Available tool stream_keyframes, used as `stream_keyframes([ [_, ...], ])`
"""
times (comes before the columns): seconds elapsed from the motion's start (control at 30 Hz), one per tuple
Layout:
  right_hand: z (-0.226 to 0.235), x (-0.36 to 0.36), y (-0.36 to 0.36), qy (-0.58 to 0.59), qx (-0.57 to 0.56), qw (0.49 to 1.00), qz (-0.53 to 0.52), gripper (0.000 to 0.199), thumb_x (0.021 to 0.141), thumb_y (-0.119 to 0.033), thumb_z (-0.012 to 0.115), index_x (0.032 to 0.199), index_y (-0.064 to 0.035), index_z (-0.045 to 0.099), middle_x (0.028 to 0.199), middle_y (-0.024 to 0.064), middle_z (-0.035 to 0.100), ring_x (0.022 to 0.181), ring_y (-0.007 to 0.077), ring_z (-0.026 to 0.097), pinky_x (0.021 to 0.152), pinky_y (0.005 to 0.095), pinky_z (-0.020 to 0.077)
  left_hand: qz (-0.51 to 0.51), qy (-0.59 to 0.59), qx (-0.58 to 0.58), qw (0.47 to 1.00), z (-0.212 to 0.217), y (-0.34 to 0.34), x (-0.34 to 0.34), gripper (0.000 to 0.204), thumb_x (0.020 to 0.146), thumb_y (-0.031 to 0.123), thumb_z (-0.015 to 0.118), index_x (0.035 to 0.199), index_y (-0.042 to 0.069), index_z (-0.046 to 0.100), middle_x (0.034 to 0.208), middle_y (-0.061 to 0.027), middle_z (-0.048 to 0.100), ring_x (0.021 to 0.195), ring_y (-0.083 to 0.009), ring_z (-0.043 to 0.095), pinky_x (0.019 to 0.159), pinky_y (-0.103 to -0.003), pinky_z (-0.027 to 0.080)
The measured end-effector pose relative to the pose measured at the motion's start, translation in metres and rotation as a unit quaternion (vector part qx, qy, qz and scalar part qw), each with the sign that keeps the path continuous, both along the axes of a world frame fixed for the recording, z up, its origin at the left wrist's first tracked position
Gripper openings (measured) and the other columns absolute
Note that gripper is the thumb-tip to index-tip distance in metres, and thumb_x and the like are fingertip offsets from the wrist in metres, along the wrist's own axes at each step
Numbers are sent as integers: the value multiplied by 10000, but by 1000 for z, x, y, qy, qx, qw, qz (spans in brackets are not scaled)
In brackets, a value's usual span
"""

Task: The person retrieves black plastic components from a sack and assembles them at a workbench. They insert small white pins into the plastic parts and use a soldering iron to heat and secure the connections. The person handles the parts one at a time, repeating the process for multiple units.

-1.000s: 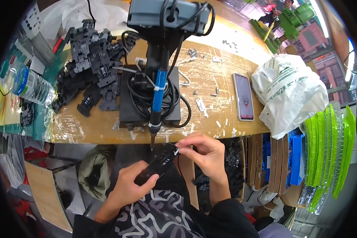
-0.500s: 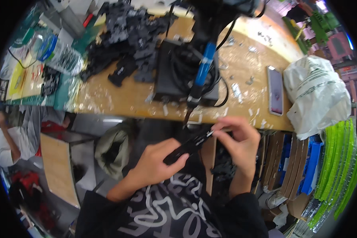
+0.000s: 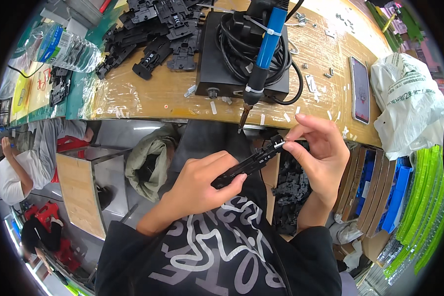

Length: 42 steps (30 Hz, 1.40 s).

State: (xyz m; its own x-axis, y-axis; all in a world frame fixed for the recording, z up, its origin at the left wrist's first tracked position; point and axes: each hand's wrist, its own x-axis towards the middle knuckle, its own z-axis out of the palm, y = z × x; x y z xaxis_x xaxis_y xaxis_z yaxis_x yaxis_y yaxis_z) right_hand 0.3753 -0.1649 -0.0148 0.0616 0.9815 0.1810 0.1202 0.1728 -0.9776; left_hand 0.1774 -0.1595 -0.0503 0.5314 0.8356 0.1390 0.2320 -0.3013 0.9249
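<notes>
My left hand (image 3: 204, 185) is closed around one end of a long black plastic part (image 3: 254, 163) and holds it slantwise in front of my chest. At the part's upper right end, the thumb and forefinger of my right hand (image 3: 323, 160) pinch a small whitish sliver (image 3: 279, 145), whose exact kind is too small to tell. Just above the part, a blue-handled soldering iron (image 3: 270, 42) points its tip down past the bench edge. Its cable lies coiled on a black box (image 3: 217, 81).
A heap of similar black parts (image 3: 158, 24) covers the bench's far left, beside a plastic bottle (image 3: 66, 49). A phone (image 3: 360, 91) and a white plastic bag (image 3: 409, 98) are at right. Below stand a bin of black parts (image 3: 291, 192) and an open sack (image 3: 150, 163). Other people sit at left.
The view has shifted, so the bench and soldering iron appear higher. Both hands keep their hold on the black part, which appears slightly farther right and is sharper now.
</notes>
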Motion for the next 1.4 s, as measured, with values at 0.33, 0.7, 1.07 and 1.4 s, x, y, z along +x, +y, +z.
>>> stream_keyframes([
  [0.33, -13, 3, -1, 24, 66, 997, 13, 362, 634, 167, 598, 975, 69, 524, 846, 118, 529, 742, 169, 555, 691, 274, 460, -13, 1, 15, 1000, -1, 0, 0, 132, 656, 73, 623, 719, 16, 522, 596, -57, 447, 446, -200, 444, 410, -280, 353],
  [0.7, -25, 2, -4, 3, 102, 995, -19, 327, 635, 159, 602, 936, 48, 541, 827, 115, 539, 730, 163, 548, 672, 264, 452, -18, 22, 55, 998, -1, 1, 3, 136, 639, 69, 630, 697, 19, 518, 604, -48, 453, 439, -191, 442, 392, -272, 344],
  [1.07, -12, 6, -12, -165, -18, 986, 14, 150, 682, 57, 573, 829, 32, 583, 780, 118, 570, 713, 194, 547, 647, 263, 423, -72, 33, 63, 995, -5, 1, 2, 182, 652, 106, 630, 750, 15, 506, 641, -69, 484, 510, -211, 495, 454, -271, 386],
  [1.4, -61, 9, -23, 45, -5, 998, 43, 79, 715, 25, 567, 792, 38, 578, 808, 138, 574, 789, 234, 561, 731, 316, 451, -258, -230, -582, 736, -52, 7, 2, 442, 895, 347, 332, 1119, -33, 354, 1002, -175, 524, 809, -182, 554, 701, -280, 454],
])
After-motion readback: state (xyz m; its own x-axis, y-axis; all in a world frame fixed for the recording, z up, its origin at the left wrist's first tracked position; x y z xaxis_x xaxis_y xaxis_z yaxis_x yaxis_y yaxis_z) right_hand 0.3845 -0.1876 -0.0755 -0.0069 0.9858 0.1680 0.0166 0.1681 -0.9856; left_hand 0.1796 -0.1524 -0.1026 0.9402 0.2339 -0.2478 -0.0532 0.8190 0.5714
